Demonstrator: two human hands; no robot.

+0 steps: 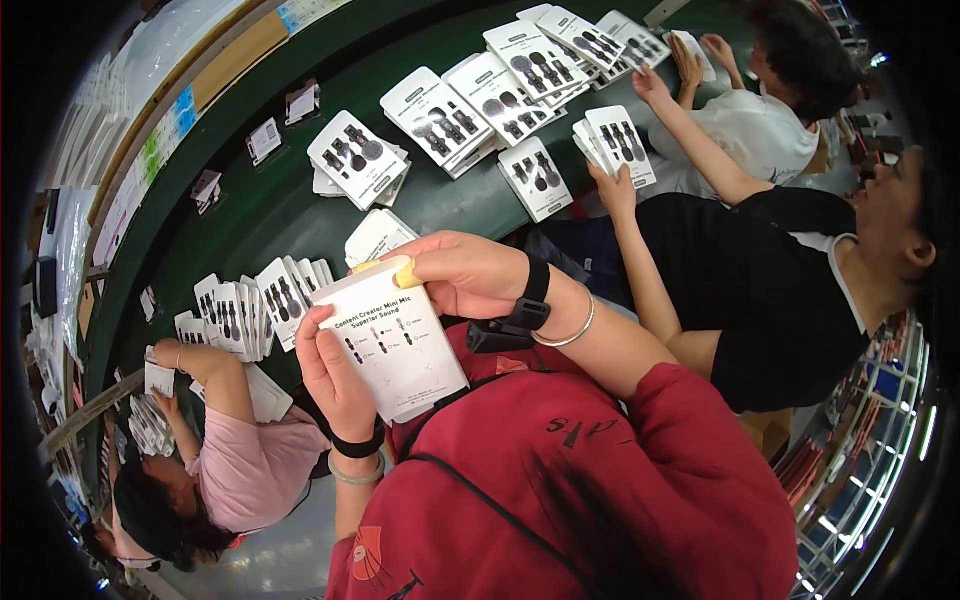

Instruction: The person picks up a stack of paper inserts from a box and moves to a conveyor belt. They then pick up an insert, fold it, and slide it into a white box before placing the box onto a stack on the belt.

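A white carton (405,355) printed with small microphone pictures is tilted up in front of my chest. My left hand (338,388) is closed on its left edge, fingers partly hidden behind it. My right hand (472,280) grips the top edge near the corner, with yellow covers on the fingertips. Just beyond my hands lies a small pile of white cartons (380,235). To its left, a row of cartons (282,292) with dark microphone pictures stands on edge.
A dark green conveyor belt (285,185) curves past me, carrying stacked cartons (435,115) and a few small packets (264,140). At my right a person in black (760,280) holds cartons (622,145). At my left works a person in pink (255,440).
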